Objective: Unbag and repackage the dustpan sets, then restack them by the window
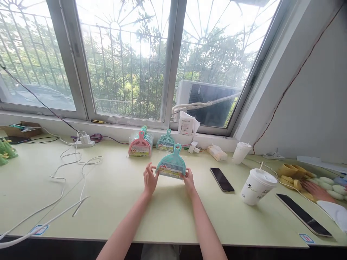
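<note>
Between my two hands a teal mini dustpan-and-brush set (172, 162) stands upright in clear wrap, its looped handle pointing up and a printed label along its lower part. My left hand (150, 178) pinches its lower left corner between thumb and fingers. At the lower right corner, my right hand (189, 179) grips it the same way. Behind it, near the window sill, stand a row of wrapped dustpan sets with a pink dustpan (140, 146) in front, and another teal dustpan (166, 141) to its right.
On the right lie a phone (222, 180), a white lidded cup (258, 186), a second cup (241, 152), a tissue pack (217, 152) and another phone (303, 214). Another person's hand (317, 189) rests at far right. White cables (63, 180) trail across the left of the table.
</note>
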### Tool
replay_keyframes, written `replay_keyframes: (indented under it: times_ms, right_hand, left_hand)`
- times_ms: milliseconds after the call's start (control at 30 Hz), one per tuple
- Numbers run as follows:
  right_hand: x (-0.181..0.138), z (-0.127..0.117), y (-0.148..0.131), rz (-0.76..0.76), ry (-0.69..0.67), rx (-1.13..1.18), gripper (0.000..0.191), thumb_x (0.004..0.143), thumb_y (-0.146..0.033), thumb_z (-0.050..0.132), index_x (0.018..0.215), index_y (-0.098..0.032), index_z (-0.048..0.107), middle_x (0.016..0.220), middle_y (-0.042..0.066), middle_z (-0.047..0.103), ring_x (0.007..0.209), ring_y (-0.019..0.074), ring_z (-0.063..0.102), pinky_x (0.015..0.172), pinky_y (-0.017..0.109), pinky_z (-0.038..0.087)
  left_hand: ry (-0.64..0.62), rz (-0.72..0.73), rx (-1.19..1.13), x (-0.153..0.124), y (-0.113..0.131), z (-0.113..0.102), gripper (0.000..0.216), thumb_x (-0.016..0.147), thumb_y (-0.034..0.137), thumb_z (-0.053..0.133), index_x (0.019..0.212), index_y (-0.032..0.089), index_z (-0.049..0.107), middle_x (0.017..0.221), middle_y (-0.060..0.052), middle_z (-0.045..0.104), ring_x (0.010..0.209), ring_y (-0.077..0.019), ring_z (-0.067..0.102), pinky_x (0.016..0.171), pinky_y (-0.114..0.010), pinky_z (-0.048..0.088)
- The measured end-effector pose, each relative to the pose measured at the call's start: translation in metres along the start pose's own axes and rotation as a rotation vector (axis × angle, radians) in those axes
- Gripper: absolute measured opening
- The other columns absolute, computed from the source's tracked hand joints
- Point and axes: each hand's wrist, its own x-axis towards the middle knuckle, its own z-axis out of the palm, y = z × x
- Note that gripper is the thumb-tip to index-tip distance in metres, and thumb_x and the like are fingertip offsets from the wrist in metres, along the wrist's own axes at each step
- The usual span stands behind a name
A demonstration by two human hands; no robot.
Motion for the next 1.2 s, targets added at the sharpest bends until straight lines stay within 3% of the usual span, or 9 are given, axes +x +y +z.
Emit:
replay_keyframes:
  times_ms: [233,500,700,867,1067,1200]
  right_hand:
    - [0.006,0.002,0.019,-0.089,0.074,-0.199,0.042,0.065,-0.037,0.062,0.102,-0.026,0.045,0.093,0.004,0.07,0.078,0.0214,0.065,0.071,0.033,0.049]
    - [0.037,0.012,0.027,-0.096,0.219,-0.846,0.037,0.078,-0.034,0.05,0.114,-0.028,0.051,0.09,0.004,0.066,0.08,0.0232,0.06,0.064,0.029,0.041]
    - [0.083,0.03,0.03,-0.138,0.245,-0.969,0.038,0.083,-0.032,0.046,0.119,-0.025,0.053,0.1,0.005,0.062,0.097,0.0225,0.057,0.067,0.026,0.042]
    - [0.132,0.043,0.044,-0.15,0.233,-0.977,0.045,0.085,-0.028,0.046,0.129,-0.022,0.049,0.112,0.011,0.06,0.103,0.0252,0.058,0.072,0.03,0.045]
    - [0.187,0.058,0.061,-0.128,0.234,-1.095,0.054,0.088,-0.025,0.043,0.142,-0.025,0.036,0.107,0.014,0.059,0.086,0.0255,0.063,0.07,0.034,0.047]
    - [0.212,0.065,0.066,-0.128,0.241,-1.225,0.063,0.089,-0.026,0.045,0.147,-0.03,0.023,0.114,0.016,0.053,0.077,0.0221,0.064,0.067,0.033,0.047]
  left_hand:
    - [-0.198,-0.099,0.062,0.018,-0.019,0.014,0.018,0.08,0.02,0.059,0.096,0.022,0.066,0.096,-0.004,0.068,0.094,-0.0224,0.056,0.085,-0.034,0.04]
    - [-0.275,-0.279,0.01,0.05,-0.037,0.043,0.018,0.08,0.024,0.059,0.098,0.024,0.064,0.101,-0.005,0.068,0.079,-0.0194,0.061,0.077,-0.031,0.041]
    - [-0.243,-0.294,-0.011,0.082,-0.055,0.064,0.022,0.084,0.021,0.053,0.104,0.023,0.06,0.102,-0.009,0.067,0.091,-0.0218,0.061,0.081,-0.031,0.043]
    - [-0.195,-0.208,0.08,0.123,-0.076,0.095,0.027,0.084,0.017,0.051,0.11,0.018,0.059,0.099,-0.011,0.067,0.094,-0.0235,0.061,0.084,-0.034,0.044]
    - [-0.061,-0.058,0.395,0.163,-0.092,0.143,0.047,0.085,0.002,0.028,0.125,0.01,0.051,0.1,-0.018,0.062,0.103,-0.0246,0.058,0.083,-0.034,0.047]
    - [0.026,-0.015,0.438,0.179,-0.097,0.161,0.048,0.085,0.002,0.027,0.129,0.009,0.047,0.116,-0.022,0.055,0.111,-0.0277,0.052,0.089,-0.039,0.046]
